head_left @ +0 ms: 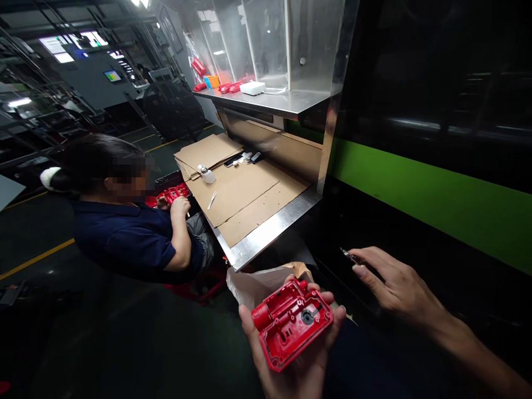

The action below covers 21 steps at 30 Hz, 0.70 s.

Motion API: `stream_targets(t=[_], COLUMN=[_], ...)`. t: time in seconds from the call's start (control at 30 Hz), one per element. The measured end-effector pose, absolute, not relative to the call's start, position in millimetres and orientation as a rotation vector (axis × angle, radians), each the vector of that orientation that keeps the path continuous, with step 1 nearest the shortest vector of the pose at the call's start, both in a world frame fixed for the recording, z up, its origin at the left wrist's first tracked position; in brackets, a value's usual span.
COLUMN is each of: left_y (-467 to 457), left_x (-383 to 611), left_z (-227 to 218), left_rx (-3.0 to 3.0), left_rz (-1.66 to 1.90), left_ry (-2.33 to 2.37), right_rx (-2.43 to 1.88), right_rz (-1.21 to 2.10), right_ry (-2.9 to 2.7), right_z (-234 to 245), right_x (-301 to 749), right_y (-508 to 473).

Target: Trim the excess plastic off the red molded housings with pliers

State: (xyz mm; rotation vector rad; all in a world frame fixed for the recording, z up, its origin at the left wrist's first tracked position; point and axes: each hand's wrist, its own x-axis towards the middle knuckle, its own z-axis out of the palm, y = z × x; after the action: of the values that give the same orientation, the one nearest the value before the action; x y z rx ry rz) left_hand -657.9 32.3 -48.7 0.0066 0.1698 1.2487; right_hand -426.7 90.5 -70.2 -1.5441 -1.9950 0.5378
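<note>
A red plastic housing (276,338) lies face up in my left hand (305,374), whose fingers wrap round its sides from below. Its open side shows ribs, screw bosses, a black round part and a dark seal along the rim. My right hand (388,280) is apart from it, to the right. Between thumb and forefinger it pinches a small tool with a thin pointed metal tip (346,252); its handle is mostly hidden, so I cannot tell its exact kind.
A metal-edged workbench (274,224) covered with cardboard (245,194) stands ahead, bearing a white pump bottle (206,175). Above it a shelf (286,101) holds red parts and a white box (252,88). A seated co-worker (124,238) handles red parts at left. A plastic bag (253,282) hangs below the bench corner.
</note>
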Motion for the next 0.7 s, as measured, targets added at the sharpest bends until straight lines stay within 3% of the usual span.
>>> stream_targets(t=[0.7], left_y=[30.9], left_x=[-652.5], left_z=[-36.7], left_rx=[0.037], left_rz=[1.163], left_ry=[0.157], right_rx=[-1.404], right_rz=[0.52], right_ry=[-2.11], right_z=[-74.0], right_x=[-428.2], right_y=[83.8])
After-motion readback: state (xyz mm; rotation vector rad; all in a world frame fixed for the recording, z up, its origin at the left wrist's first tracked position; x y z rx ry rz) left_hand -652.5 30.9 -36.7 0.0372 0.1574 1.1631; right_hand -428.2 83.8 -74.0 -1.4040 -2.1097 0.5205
